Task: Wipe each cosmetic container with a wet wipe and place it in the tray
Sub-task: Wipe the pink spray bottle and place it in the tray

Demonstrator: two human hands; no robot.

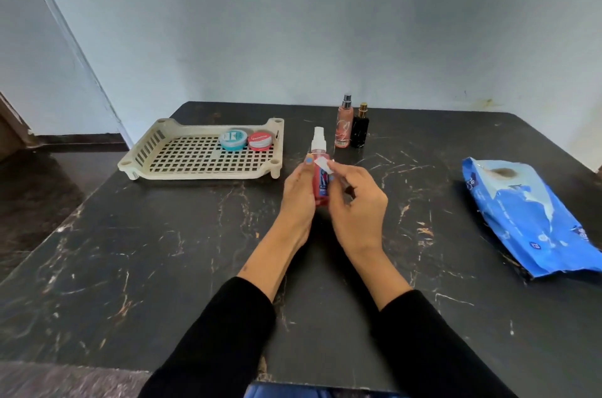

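head view: the red spray bottle stands upright near the centre of the black marble table, its clear pump nozzle pointing up. the left hand is wrapped around the bottle's left side, thumb up at the shoulder. the right hand presses a small folded wet wipe against the upper front of the bottle, fingers pinched closed on the wipe.

to the left and slightly behind the bottle sits the cream slotted tray, close to the table's left edge. inside it, at the back right corner, lie a teal round tin and a red vaseline tin, touching side by side. the rest of the tray floor is open grid.

behind the red bottle, near the rear of the table, stand a pink spray bottle and a black perfume bottle, just beside each other and upright.

a blue wipe pack lies flat at the right side, well apart from the hands, its far end reaching the right edge.

between the hands and the near table edge the surface is bare apart from the black sleeves. the marble has white and tan veins. a pale blue-grey wall runs behind the table, with dark floor to the left.
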